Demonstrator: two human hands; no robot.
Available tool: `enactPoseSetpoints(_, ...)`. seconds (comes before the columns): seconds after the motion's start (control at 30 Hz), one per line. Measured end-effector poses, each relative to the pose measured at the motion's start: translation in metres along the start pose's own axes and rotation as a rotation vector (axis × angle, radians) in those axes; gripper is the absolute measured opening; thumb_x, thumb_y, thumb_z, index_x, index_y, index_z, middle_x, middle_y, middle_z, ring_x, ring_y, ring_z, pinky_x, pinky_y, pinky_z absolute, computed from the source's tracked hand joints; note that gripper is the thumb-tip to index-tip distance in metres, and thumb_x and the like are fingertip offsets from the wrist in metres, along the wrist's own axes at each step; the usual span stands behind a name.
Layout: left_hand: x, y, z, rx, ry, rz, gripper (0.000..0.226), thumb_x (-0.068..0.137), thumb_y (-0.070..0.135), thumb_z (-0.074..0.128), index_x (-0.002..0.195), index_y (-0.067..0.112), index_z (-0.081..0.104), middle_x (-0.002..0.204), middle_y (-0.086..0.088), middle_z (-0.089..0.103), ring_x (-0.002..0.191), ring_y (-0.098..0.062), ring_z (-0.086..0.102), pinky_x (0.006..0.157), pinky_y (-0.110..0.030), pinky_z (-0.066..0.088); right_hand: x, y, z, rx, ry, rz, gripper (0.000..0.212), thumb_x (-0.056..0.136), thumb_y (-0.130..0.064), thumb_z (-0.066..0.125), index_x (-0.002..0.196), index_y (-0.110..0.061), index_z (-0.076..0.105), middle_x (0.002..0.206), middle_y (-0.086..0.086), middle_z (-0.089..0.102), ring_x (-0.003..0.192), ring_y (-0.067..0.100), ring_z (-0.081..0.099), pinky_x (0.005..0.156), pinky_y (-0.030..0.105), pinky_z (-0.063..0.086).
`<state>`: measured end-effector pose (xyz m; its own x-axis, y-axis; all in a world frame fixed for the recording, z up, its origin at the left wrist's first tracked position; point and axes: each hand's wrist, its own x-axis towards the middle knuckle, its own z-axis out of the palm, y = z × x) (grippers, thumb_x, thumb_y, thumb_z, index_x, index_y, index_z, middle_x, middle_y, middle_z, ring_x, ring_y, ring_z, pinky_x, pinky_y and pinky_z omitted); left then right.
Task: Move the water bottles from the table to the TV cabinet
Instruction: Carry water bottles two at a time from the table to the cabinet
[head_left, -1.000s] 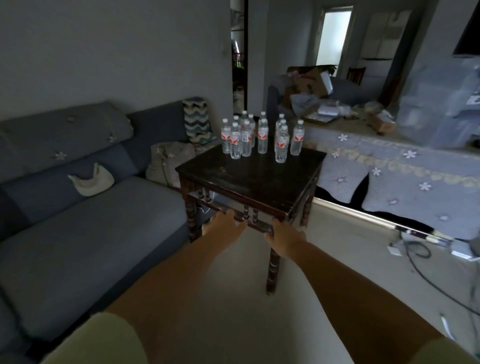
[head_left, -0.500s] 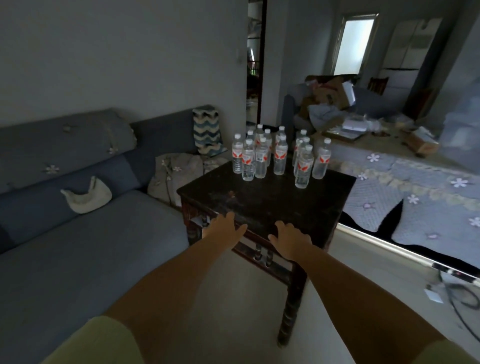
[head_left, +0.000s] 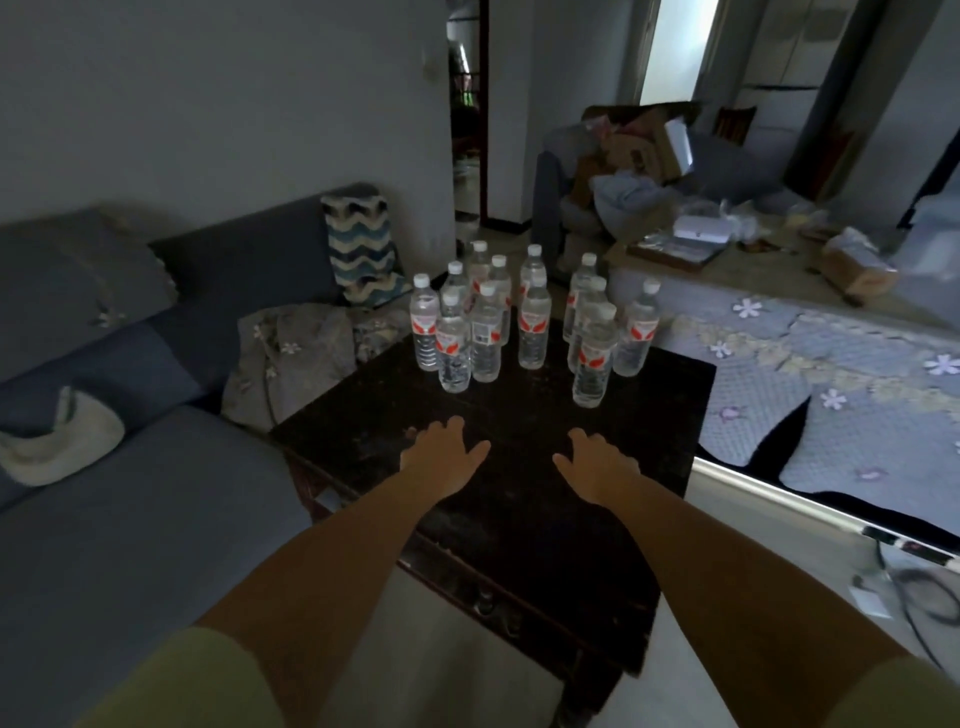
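Over the table's near half: both hands, palms down, apart from each other.
Left hand (head_left: 445, 457): fingers spread and relaxed, holding nothing.
Right hand (head_left: 597, 464): fingers spread and relaxed, holding nothing.
Table (head_left: 524, 519): dark wood; whether the hands touch its top cannot be told.
Bottles (head_left: 530, 322): upright cluster on the table's far half, beyond both hands, touched by neither.
Nearest bottles: one ahead of each hand.
Sofa (head_left: 130, 493): left of the table.
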<state>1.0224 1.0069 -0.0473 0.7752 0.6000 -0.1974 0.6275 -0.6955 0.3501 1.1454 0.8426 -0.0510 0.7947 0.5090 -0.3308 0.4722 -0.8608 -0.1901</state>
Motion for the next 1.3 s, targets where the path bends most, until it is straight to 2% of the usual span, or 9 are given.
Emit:
enactPoseSetpoints(0.27,0.157,-0.003,0.014,-0.228,-0.046,-0.049,0.079,0.092,0.053,0.049,0.151,0.01,0.017,0.15,-0.014,0.033,0.135,-0.034,0.037,0.108,-0.048,0.037,0.125,0.015,-0.004,0.205,0.071,0.107,0.06,0.099,-0.047,0.039,0.148,-0.016,0.025,0.142,0.016,0.041,0.126,0.035,0.047,0.103,0.051,0.041)
enactPoseSetpoints(0.4,0.23,-0.006,0.015,-0.482,0.018,-0.1,0.078,0.091,0.041,0.059,0.15,0.009,0.018,0.148,-0.016,0.035,0.132,-0.035,0.04,0.107,-0.049,0.038,0.188,0.023,-0.008,0.558,0.201,0.276,0.064,0.093,-0.041,0.056,0.14,-0.004,0.034,0.136,0.021,0.046,0.123,0.038,0.049,0.101,0.051,0.043)
enactPoseSetpoints(0.5,0.281,-0.011,0.016,-0.635,0.158,-0.178,0.081,0.086,0.034,0.067,0.148,0.007,0.022,0.144,-0.017,0.04,0.129,-0.035,0.043,0.104,-0.05,0.04,0.23,0.028,-0.013,0.796,0.313,0.379,0.079,0.086,-0.036,0.068,0.143,0.0,0.028,0.141,0.022,0.042,0.126,0.039,0.046,0.101,0.053,0.043)
enactPoseSetpoints(0.6,0.314,-0.011,0.023,-0.834,0.303,-0.191,0.078,0.082,0.026,0.073,0.145,0.006,0.029,0.143,-0.013,0.043,0.13,-0.028,0.045,0.104,-0.038,0.04,0.264,0.035,-0.009,0.985,0.444,0.407,0.089,0.078,-0.025,0.079,0.145,-0.004,0.025,0.143,0.019,0.042,0.127,0.035,0.047,0.102,0.052,0.044)
enactPoseSetpoints(0.7,0.333,-0.01,0.035,-0.998,0.406,-0.196,0.071,0.079,0.018,0.076,0.138,0.009,0.036,0.129,0.0,0.049,0.105,0.003,0.054,0.082,-0.01,0.043,0.292,0.039,-0.003,1.157,0.51,0.387,0.087,0.073,-0.015,0.082,0.141,-0.011,0.028,0.134,0.01,0.05,0.119,0.027,0.054,0.1,0.047,0.046)
enactPoseSetpoints(0.73,0.338,-0.012,0.039,-1.031,0.419,-0.204,0.072,0.078,0.018,0.077,0.137,0.01,0.036,0.127,0.003,0.048,0.103,0.002,0.052,0.081,-0.011,0.043,0.3,0.039,-0.001,1.191,0.532,0.394,0.086,0.072,-0.016,0.083,0.14,-0.013,0.029,0.129,0.007,0.052,0.115,0.024,0.055,0.097,0.044,0.047)
enactPoseSetpoints(0.8,0.348,-0.015,0.044,-1.052,0.398,-0.217,0.073,0.078,0.02,0.077,0.137,0.011,0.036,0.129,0.005,0.048,0.113,-0.01,0.049,0.091,-0.024,0.042,0.312,0.039,0.003,1.223,0.591,0.426,0.083,0.071,-0.02,0.084,0.136,-0.016,0.032,0.118,0.0,0.055,0.107,0.021,0.058,0.088,0.039,0.048)
enactPoseSetpoints(0.97,0.36,-0.021,0.043,-1.014,0.34,-0.176,0.081,0.078,0.022,0.078,0.144,0.015,0.032,0.143,-0.003,0.046,0.127,-0.018,0.046,0.101,-0.025,0.034,0.322,0.042,0.008,1.154,0.628,0.423,0.075,0.069,-0.031,0.085,0.128,-0.021,0.04,0.113,-0.003,0.059,0.099,0.016,0.059,0.085,0.036,0.049)
enactPoseSetpoints(1.3,0.31,-0.025,0.042,-0.881,0.27,-0.106,0.067,0.081,0.014,0.075,0.136,0.001,0.04,0.135,-0.021,0.051,0.127,-0.034,0.047,0.099,-0.033,0.038,0.273,0.048,0.021,1.027,0.539,0.367,0.066,0.068,-0.031,0.085,0.119,-0.018,0.045,0.103,-0.002,0.06,0.092,0.018,0.058,0.078,0.031,0.043)
